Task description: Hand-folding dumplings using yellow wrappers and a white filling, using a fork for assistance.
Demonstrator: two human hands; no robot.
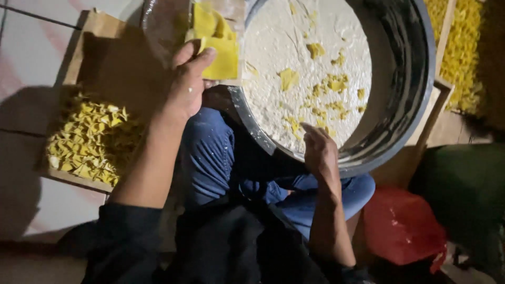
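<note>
Holding a stack of yellow dough squares [218, 44] pinched in its closed grip, the left hand [187, 87] sits at the floured basin's [405, 94] near-left rim. The right hand [318, 150] rests nearer the scattered dough scraps [329, 84], fingers loosely open, holding nothing.

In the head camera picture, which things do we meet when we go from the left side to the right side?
Wooden tray of folded yellow pieces → left hand holding yellow sheets → right hand at the rim of the floured round basin → red plastic bag → second tray of yellow pieces.
</note>
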